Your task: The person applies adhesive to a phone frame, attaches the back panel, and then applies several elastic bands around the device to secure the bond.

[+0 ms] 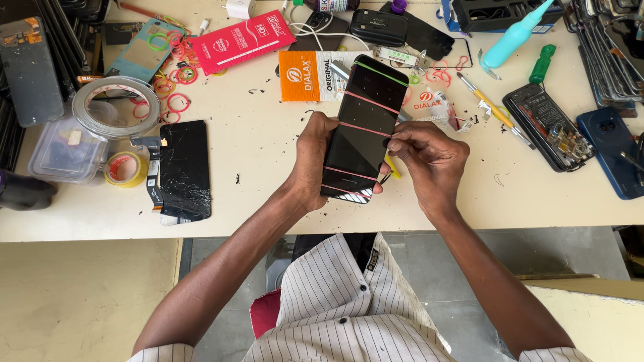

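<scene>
The phone [362, 127] is held above the middle of the table [268, 208], screen up, its long axis running from near the person's chest up and slightly right, the top end pointing away toward the packets. Several rubber bands [372, 102] cross it (pink ones, and a green one at the far end).

The left hand [310, 161] grips the phone's left edge, fingers wrapped behind it and hidden, thumb along the side. The right hand [429, 157] has its fingertips pinched together at the right edge, touching the phone; whether they hold a band cannot be made out. A bit of yellow [392, 167] shows under that hand, too hidden to name.

The phone's lower corner is pale and partly covered by the left palm.

To the left lie a cracked screen [184, 171], tape rolls [124, 167] and loose bands [176, 74]. To the right are an opened phone [550, 127], a blue phone [614, 151] and a teal bottle [513, 37]. Nothing lies between the hands and the phone.
</scene>
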